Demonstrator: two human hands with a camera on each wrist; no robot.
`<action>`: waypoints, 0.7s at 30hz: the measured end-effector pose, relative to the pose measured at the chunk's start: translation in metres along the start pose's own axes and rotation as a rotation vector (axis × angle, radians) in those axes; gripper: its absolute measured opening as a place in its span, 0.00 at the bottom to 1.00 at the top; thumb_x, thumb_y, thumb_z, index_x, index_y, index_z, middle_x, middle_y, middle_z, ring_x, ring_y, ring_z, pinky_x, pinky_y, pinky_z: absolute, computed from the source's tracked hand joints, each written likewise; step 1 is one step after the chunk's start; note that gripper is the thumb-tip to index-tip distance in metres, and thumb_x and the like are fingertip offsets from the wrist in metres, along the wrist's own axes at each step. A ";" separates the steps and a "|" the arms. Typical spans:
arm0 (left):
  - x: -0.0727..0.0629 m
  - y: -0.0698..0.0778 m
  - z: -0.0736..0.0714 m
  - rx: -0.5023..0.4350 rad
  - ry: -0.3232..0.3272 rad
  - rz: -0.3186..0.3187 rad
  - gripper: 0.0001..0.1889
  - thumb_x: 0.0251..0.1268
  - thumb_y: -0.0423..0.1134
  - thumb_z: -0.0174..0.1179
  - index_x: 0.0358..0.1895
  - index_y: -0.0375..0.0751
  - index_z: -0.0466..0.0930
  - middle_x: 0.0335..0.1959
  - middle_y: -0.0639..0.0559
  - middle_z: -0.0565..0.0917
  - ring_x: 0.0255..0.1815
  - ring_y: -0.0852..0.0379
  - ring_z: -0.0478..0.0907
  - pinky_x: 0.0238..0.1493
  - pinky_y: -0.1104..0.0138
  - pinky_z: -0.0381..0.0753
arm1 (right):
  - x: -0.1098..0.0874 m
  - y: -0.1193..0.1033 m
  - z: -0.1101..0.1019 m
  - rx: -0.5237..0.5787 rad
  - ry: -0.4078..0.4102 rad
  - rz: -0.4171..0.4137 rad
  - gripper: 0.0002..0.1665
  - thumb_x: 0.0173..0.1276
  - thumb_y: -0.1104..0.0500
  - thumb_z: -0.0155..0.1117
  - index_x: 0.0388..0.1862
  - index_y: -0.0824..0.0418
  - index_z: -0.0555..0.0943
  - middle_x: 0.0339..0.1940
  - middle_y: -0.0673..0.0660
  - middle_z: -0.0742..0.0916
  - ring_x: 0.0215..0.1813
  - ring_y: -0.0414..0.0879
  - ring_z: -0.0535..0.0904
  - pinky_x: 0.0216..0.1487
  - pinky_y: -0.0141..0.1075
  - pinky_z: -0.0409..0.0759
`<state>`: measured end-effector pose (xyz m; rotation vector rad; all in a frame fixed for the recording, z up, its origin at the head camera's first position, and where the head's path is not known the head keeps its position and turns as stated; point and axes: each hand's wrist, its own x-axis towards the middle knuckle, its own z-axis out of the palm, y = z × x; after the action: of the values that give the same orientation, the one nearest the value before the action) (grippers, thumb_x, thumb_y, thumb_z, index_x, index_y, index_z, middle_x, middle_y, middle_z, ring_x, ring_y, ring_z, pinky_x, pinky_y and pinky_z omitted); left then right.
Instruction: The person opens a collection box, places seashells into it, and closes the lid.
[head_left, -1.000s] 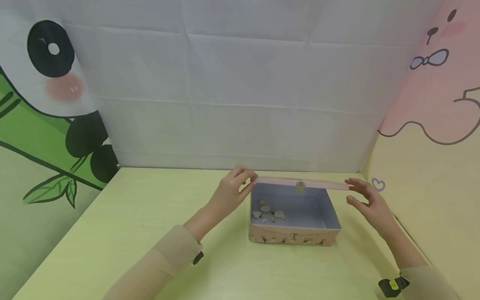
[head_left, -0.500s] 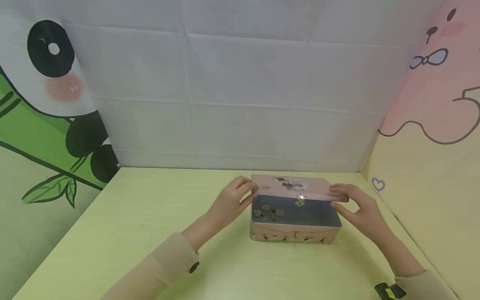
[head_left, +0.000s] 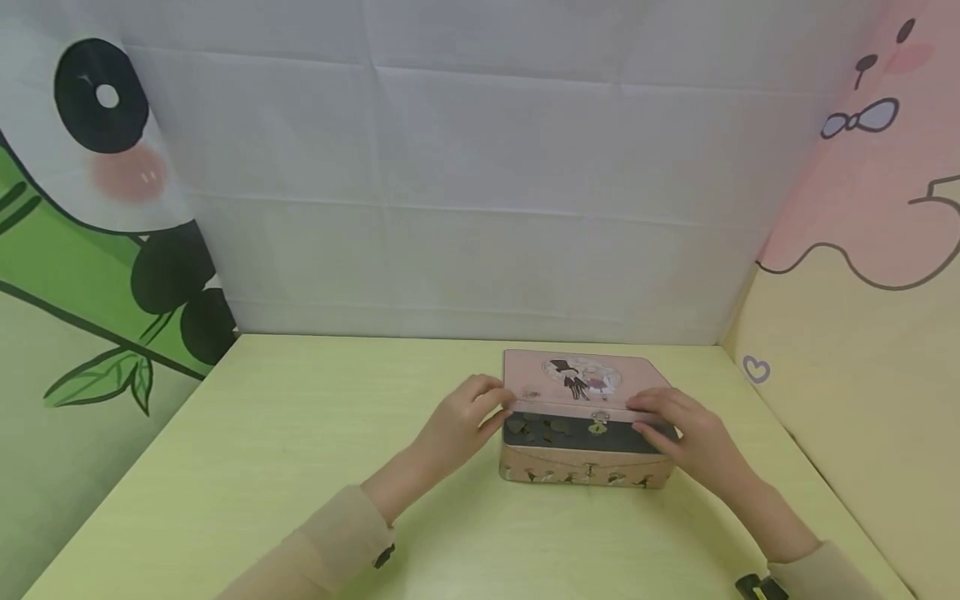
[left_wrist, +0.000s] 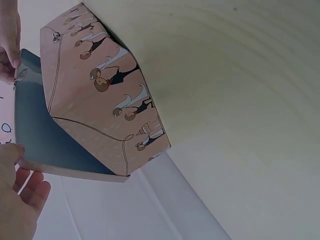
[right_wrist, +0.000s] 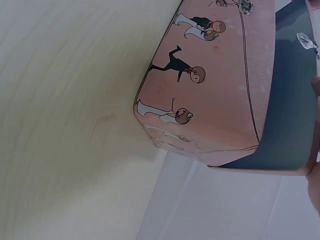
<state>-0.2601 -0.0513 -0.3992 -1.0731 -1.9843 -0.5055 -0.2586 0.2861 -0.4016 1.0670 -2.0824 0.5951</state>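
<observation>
A pink box [head_left: 555, 468] with small cartoon couples on its front stands on the table, right of centre in the head view. Its hinged lid [head_left: 528, 367], printed with a couple in an oval, slopes down partly lowered over the dark inside. A metal clasp [head_left: 598, 418] hangs from the lid's front edge. Several flat roundish pieces [head_left: 557, 427] lie inside at the left, in shadow. My left hand [head_left: 461, 421] pinches the lid's left front corner, thumb and fingers on either side. My right hand [head_left: 697, 437] pinches the front edge right of the clasp, thumb underneath.
The yellowish table [head_left: 300, 433] meets a white cloth backdrop [head_left: 480, 208] behind the box. A panel with a green cartoon [head_left: 90, 250] stands at the left, and a pink-and-cream one [head_left: 862, 333] at the right, near the right forearm.
The lid has swung down toward the front, hiding more of the inside. My right hand has moved left and inward along its front edge; my left hand stays at the left corner.
</observation>
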 end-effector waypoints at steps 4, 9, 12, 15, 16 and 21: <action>-0.004 0.002 0.001 0.002 0.008 0.007 0.10 0.51 0.30 0.69 0.38 0.39 0.81 0.36 0.50 0.80 0.38 0.58 0.78 0.44 0.76 0.78 | -0.002 0.001 0.006 0.003 0.035 -0.053 0.23 0.70 0.43 0.53 0.42 0.58 0.84 0.43 0.52 0.85 0.42 0.44 0.83 0.51 0.18 0.73; -0.010 0.004 0.003 -0.001 0.001 0.010 0.10 0.50 0.30 0.70 0.37 0.39 0.81 0.36 0.50 0.80 0.39 0.58 0.78 0.45 0.77 0.78 | -0.008 0.002 0.010 0.007 0.052 -0.100 0.20 0.70 0.45 0.55 0.41 0.59 0.85 0.42 0.53 0.86 0.43 0.49 0.82 0.58 0.20 0.69; -0.014 0.005 0.004 -0.004 -0.010 -0.001 0.10 0.50 0.30 0.70 0.36 0.39 0.81 0.37 0.50 0.80 0.40 0.58 0.78 0.46 0.77 0.78 | -0.010 0.001 0.012 -0.004 0.055 -0.120 0.20 0.70 0.46 0.55 0.40 0.59 0.85 0.41 0.54 0.86 0.43 0.50 0.82 0.59 0.20 0.69; -0.017 0.006 0.005 -0.012 -0.038 -0.025 0.09 0.51 0.30 0.69 0.36 0.40 0.81 0.38 0.51 0.79 0.41 0.59 0.78 0.47 0.78 0.77 | -0.012 0.000 0.013 -0.012 0.051 -0.130 0.20 0.70 0.46 0.55 0.40 0.59 0.85 0.41 0.54 0.86 0.42 0.49 0.82 0.58 0.20 0.69; -0.018 0.007 0.005 -0.013 -0.046 -0.030 0.09 0.51 0.30 0.69 0.36 0.41 0.81 0.38 0.51 0.79 0.41 0.59 0.78 0.48 0.78 0.77 | -0.013 -0.001 0.013 -0.015 0.049 -0.133 0.20 0.70 0.46 0.54 0.40 0.59 0.85 0.41 0.54 0.86 0.42 0.49 0.82 0.58 0.20 0.69; -0.021 0.009 0.005 -0.010 -0.064 -0.021 0.09 0.50 0.30 0.69 0.35 0.41 0.80 0.37 0.51 0.79 0.40 0.59 0.77 0.47 0.79 0.76 | -0.017 -0.001 0.015 -0.035 0.041 -0.139 0.19 0.71 0.46 0.54 0.39 0.58 0.85 0.41 0.52 0.86 0.42 0.48 0.82 0.58 0.20 0.70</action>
<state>-0.2481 -0.0531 -0.4193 -1.0883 -2.0522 -0.4986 -0.2565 0.2843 -0.4246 1.1593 -1.9578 0.5063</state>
